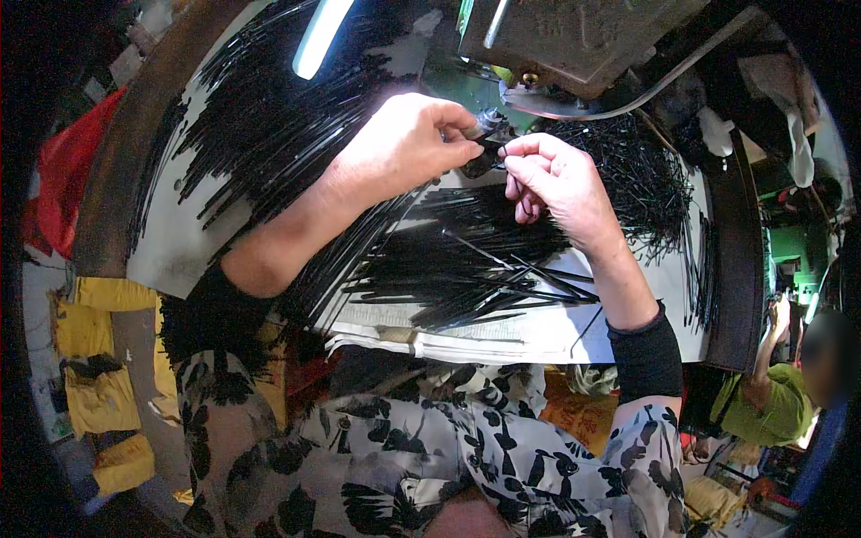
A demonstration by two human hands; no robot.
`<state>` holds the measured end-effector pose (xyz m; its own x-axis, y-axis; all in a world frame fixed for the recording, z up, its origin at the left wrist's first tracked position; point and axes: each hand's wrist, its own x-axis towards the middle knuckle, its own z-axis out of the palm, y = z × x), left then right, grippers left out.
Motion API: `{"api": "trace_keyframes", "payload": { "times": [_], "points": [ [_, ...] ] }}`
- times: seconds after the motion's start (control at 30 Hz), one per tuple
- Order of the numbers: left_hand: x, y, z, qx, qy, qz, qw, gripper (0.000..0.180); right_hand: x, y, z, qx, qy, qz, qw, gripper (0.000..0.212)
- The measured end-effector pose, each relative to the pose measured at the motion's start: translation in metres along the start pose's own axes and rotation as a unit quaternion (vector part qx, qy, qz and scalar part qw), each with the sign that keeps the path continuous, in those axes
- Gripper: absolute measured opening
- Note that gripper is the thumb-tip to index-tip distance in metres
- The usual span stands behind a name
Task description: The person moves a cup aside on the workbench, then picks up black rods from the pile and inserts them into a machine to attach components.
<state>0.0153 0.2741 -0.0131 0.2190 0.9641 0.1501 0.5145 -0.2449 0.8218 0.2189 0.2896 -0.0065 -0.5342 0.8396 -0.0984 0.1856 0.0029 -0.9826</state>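
Note:
My left hand [408, 139] is closed in a pinch, its fingertips at a small dark metal fixture [490, 121] under the machine. Whatever lies between those fingertips is too small to make out. Just right of the fixture, my right hand [558, 184] has thumb and forefinger pressed together, the other fingers curled; a thin dark piece seems to show at the fingertips, but its kind is unclear. Below the hands spreads a pile of thin black rods [439, 260], with a larger heap of long black rods [260, 112] to the left and a tangled heap of short ones [641, 175] to the right.
A grey metal machine head [583, 40] with a curved metal bar [664, 94] overhangs the far side. A lit tube lamp [321, 40] hangs at the upper left. Folded paper [430, 343] lines the near table edge. Another person in a green top [767, 408] sits far right.

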Motion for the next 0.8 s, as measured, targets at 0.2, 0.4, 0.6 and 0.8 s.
{"api": "trace_keyframes", "payload": {
  "times": [0.2, 0.4, 0.6, 0.8],
  "points": [
    [0.003, 0.004, -0.003, 0.028, 0.032, 0.041, 0.998, 0.028, 0.005, -0.004, -0.002, -0.002, 0.008, -0.013, 1.000, 0.021],
    [0.012, -0.004, -0.004, 0.004, 0.048, 0.028, 0.998, 0.033, 0.016, -0.002, -0.005, 0.025, 0.004, 0.003, 1.000, 0.022],
    [0.014, 0.003, -0.012, -0.048, -0.011, -0.021, 0.999, 0.034, 0.016, -0.005, -0.004, 0.022, 0.013, 0.011, 1.000, 0.021],
    [0.004, -0.002, -0.015, -0.239, -0.043, -0.122, 0.962, 0.027, 0.017, -0.002, 0.004, 0.107, 0.035, 0.034, 0.993, 0.024]
  ]
}}
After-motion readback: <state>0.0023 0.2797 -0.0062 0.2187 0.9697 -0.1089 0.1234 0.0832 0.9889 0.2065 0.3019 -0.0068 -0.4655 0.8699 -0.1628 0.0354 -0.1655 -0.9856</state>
